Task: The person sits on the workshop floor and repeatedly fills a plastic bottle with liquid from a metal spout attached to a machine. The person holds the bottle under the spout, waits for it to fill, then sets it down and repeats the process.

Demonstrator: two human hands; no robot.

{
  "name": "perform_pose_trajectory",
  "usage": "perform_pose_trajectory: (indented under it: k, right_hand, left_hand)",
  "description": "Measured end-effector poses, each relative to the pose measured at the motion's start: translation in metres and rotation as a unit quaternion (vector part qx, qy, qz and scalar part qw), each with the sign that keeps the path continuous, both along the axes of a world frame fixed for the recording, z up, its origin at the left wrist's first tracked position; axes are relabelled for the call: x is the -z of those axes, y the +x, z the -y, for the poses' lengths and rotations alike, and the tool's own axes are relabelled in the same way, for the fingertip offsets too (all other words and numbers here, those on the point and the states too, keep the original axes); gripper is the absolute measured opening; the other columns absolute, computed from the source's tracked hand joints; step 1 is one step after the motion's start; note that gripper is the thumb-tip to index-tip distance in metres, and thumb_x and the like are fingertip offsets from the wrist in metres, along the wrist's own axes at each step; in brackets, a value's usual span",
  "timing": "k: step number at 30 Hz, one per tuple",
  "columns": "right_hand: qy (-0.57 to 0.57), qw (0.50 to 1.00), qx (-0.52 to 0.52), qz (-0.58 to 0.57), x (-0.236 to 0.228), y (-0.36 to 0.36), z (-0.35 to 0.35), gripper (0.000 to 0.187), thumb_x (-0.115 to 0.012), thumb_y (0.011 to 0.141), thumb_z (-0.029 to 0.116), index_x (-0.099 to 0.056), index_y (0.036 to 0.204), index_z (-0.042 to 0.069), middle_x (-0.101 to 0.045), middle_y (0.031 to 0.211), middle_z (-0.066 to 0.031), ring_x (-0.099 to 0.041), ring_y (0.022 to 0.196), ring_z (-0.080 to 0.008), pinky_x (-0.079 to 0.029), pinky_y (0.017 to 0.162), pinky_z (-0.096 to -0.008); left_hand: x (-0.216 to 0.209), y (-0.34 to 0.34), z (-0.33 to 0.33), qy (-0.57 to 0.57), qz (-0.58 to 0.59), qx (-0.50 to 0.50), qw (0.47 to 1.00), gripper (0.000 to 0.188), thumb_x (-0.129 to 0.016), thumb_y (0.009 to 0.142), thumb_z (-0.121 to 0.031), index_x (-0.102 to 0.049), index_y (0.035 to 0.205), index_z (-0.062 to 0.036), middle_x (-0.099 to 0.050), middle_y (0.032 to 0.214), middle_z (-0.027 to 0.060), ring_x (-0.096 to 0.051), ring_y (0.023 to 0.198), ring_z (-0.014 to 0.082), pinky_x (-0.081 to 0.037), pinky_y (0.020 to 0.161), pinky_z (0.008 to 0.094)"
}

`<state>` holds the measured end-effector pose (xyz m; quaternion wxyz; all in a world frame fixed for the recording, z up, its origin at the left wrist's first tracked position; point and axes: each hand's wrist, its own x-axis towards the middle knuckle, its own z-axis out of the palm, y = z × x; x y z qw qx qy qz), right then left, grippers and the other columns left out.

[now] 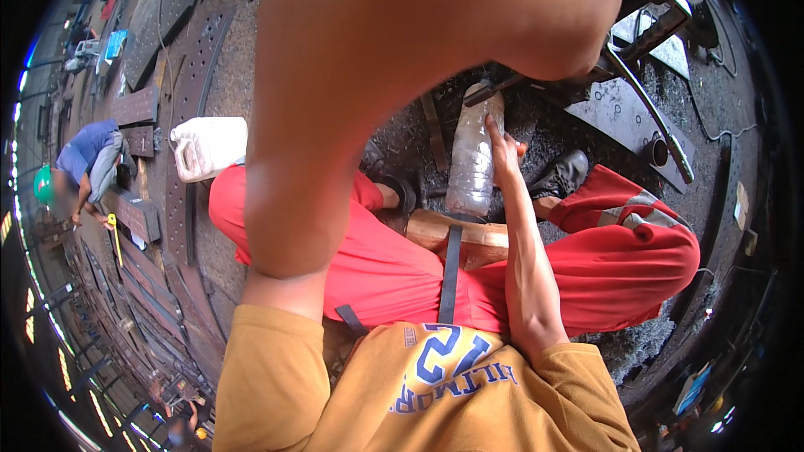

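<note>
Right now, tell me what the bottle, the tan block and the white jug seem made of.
Bottle: likely thin clear plastic, cloudy and ribbed, glossy where light catches it.
Block: apparently bare, unpainted wood, judging by its tan colour.
Jug: probably moulded plastic, white and smudged, with rounded edges.

We saw clear, glossy, ribbed plastic in the bottle (473, 167), just off centre at two o'clock, and rough bare wood in the block (427, 228) at its six o'clock. The jug (213, 144) toward ten was smudged white plastic. Our trousers (620, 259) and shirt (276, 368) were matt cloth; metal shavings (641, 347) glinted at four.
</note>
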<state>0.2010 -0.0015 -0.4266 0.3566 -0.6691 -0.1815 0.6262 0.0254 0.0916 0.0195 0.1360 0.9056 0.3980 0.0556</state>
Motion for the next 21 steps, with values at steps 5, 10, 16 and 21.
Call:
perform_pose_trajectory:
  k: [5, 10, 16, 21]
  right_hand:
    - [-0.002, 0.999, 0.020, -0.028, 0.001, -0.001, 0.000, 0.103, -0.075, 0.085, 0.066, -0.045, 0.147, -0.011, -0.060, 0.134, -0.0243, -0.062, 0.118, -0.0303, -0.051, 0.100, -0.0423]
    - [-0.007, 1.000, 0.001, 0.002, -0.009, -0.010, -0.002, 0.102, -0.074, 0.087, 0.065, -0.045, 0.148, -0.010, -0.059, 0.136, -0.0233, -0.062, 0.119, -0.0307, -0.051, 0.099, -0.0433]
    - [0.008, 0.996, 0.038, -0.082, 0.011, -0.002, -0.001, 0.095, -0.074, 0.088, 0.061, -0.047, 0.145, -0.010, -0.062, 0.130, -0.0214, -0.063, 0.114, -0.0292, -0.052, 0.096, -0.0419]
    - [0.009, 0.997, 0.035, -0.073, 0.029, 0.001, -0.002, 0.096, -0.072, 0.090, 0.061, -0.045, 0.147, -0.010, -0.061, 0.134, -0.0216, -0.062, 0.117, -0.0288, -0.051, 0.099, -0.0403]
  left_hand:
    - [0.000, 0.000, -0.001, 0.000, 0.000, 0.000, 1.000, 0.038, -0.064, 0.096, -0.034, -0.072, 0.091, 0.0027, -0.071, 0.088, 0.0208, -0.070, 0.085, 0.0364, -0.056, 0.077, 0.0431]
    - [-0.008, -0.003, 0.005, 0.003, -0.009, -0.013, 1.000, 0.038, -0.064, 0.096, -0.034, -0.072, 0.091, 0.0028, -0.071, 0.087, 0.0210, -0.070, 0.085, 0.0365, -0.056, 0.077, 0.0431]
    - [-0.002, 0.000, 0.000, 0.005, -0.007, -0.001, 1.000, 0.038, -0.064, 0.095, -0.034, -0.072, 0.091, 0.0029, -0.071, 0.087, 0.0212, -0.070, 0.085, 0.0366, -0.055, 0.076, 0.0432]
    - [-0.003, 0.000, 0.002, 0.007, -0.007, 0.000, 1.000, 0.038, -0.064, 0.095, -0.034, -0.072, 0.091, 0.0031, -0.070, 0.087, 0.0213, -0.070, 0.084, 0.0367, -0.055, 0.076, 0.0432]
